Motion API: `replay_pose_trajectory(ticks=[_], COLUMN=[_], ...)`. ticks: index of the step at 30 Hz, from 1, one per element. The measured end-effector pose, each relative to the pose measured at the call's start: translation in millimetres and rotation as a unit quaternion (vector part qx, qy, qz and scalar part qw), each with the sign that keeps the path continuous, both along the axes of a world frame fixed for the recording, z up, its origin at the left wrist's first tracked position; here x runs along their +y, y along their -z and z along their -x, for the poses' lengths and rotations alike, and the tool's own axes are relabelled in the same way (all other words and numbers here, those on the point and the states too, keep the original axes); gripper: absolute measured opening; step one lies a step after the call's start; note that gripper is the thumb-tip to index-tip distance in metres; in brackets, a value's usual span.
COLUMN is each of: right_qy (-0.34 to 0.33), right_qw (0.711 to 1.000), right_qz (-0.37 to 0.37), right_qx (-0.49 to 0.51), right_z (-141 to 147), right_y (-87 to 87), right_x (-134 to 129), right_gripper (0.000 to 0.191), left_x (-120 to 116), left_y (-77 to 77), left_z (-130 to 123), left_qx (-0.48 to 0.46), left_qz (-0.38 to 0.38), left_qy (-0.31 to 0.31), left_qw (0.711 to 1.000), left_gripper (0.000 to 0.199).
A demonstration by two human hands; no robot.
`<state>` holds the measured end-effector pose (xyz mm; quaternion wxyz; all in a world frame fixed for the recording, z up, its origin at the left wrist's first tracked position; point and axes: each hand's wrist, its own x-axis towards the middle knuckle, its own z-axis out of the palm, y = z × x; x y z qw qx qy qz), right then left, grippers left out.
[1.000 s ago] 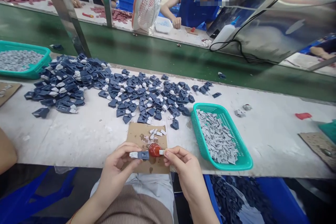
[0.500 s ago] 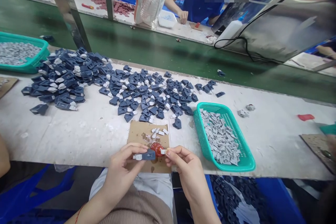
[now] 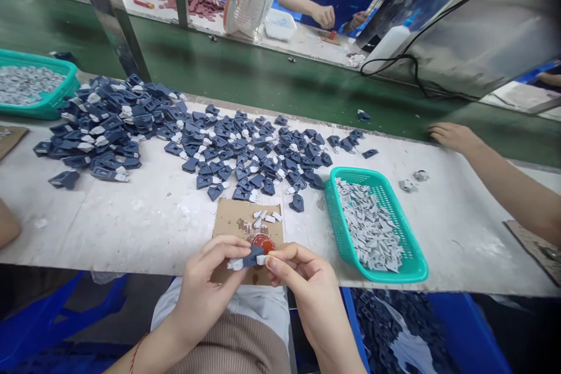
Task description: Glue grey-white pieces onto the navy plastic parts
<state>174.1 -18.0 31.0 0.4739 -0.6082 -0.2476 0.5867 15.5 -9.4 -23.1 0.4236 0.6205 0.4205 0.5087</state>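
Note:
My left hand (image 3: 210, 277) pinches a dark blue plastic part (image 3: 251, 257) with a white tip on its left. Between the thumb and fingers of my right hand (image 3: 302, 280) is a small white piece (image 3: 262, 259), which meets the right end of the blue part. Both hands are over a brown cardboard square (image 3: 225, 216) at the table's near edge. Just behind the held parts lies a round red dish (image 3: 264, 242), partly hidden. Several loose white pieces (image 3: 270, 218) rest on the cardboard behind it.
Piles of blue parts (image 3: 105, 123) spread across the back left. A green basket (image 3: 421, 263) of white pieces stands right, another (image 3: 65, 93) far left. Another person's arm (image 3: 495, 169) reaches in from the right. A person in blue sits across the green strip (image 3: 193, 70).
My right hand has moved left, bringing the white piece against the blue part, which is now tilted. Another person's arm has come over the table at the right.

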Motion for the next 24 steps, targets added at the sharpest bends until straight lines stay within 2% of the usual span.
replay_pose_trajectory(ticks=[9,16,18,24], right_qy=[-0.042,-0.016,-0.016,-0.071], right_qw=[0.998,0.999,0.999,0.996], right_qz=[0.002,-0.021,-0.028,-0.052], right_qx=[-0.038,-0.038,-0.026,0.014], right_z=[0.8,9.2,10.0,8.1], right_y=[3.2,6.2,8.3,8.5], right_x=[-2.8,-2.0,-2.0,-3.9], right_gripper=[0.021,0.027,0.026,0.032], left_x=[1.0,-2.0,-1.6,1.6], left_y=[-4.7,-4.7,-5.4,-17.0], left_z=[1.5,2.8,2.1,-2.5], left_qx=[0.029,0.030,0.017,-0.031], left_qz=[-0.033,-0.047,-0.040,0.021], left_qy=[-0.007,-0.024,-0.030,-0.014], left_qw=[0.999,0.998,0.999,0.999], left_gripper=[0.025,0.025,0.024,0.024])
